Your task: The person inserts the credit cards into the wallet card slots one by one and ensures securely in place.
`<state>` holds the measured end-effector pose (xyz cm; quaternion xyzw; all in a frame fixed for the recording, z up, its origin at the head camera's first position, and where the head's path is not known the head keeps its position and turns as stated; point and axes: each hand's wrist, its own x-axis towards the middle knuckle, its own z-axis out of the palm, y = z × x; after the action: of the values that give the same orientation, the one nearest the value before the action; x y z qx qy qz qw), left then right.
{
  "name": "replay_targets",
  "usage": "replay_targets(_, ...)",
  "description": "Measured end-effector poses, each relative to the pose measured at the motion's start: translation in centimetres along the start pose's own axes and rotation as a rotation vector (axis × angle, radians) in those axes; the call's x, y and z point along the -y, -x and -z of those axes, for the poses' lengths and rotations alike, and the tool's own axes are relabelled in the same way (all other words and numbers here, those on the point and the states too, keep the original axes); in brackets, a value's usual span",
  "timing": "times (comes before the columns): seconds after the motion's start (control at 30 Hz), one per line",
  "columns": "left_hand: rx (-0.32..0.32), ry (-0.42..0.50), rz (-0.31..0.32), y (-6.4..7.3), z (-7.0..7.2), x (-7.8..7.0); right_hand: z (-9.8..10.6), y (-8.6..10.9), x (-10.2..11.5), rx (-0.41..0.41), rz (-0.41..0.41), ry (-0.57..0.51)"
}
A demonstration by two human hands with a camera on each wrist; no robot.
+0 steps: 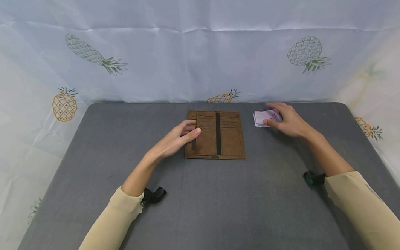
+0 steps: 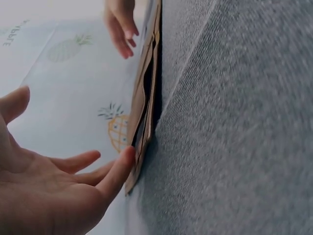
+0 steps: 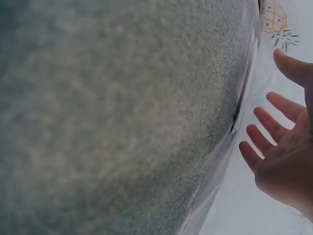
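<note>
A brown wallet (image 1: 229,138) lies unfolded on the grey table, with card slots on both halves and a dark strip down its middle. My left hand (image 1: 173,140) is over its left edge, fingers loosely bent and thumb apart. In the left wrist view a fingertip of this hand (image 2: 54,196) meets the wallet's edge (image 2: 146,107) or lies just in front of it; I cannot tell which. Right of the wallet is a small stack of pale pink and white cards (image 1: 261,118). Above its right end hovers my right hand (image 1: 288,121), fingers spread and holding nothing; the hand partly hides the stack.
The grey table (image 1: 208,211) runs back to a white curtain (image 1: 169,66) printed with pineapples, which also hangs along both sides. A dark wrist-camera mount (image 1: 154,195) sits at the left sleeve, another dark mount (image 1: 314,178) at the right sleeve.
</note>
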<state>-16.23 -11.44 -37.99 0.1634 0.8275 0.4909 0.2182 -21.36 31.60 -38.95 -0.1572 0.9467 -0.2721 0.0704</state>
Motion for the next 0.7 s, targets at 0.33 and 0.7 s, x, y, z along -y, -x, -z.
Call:
replay_targets(0.33,-0.025,0.222,0.004,-0.3,-0.7,0.3,-0.4,-1.2,-0.3,-0.007,0.026,-0.017)
replay_targets(0.7,-0.04,0.517,0.0,-0.5,-1.3,0.8,-0.5,-2.1,0.0,0.017,0.027,0.014)
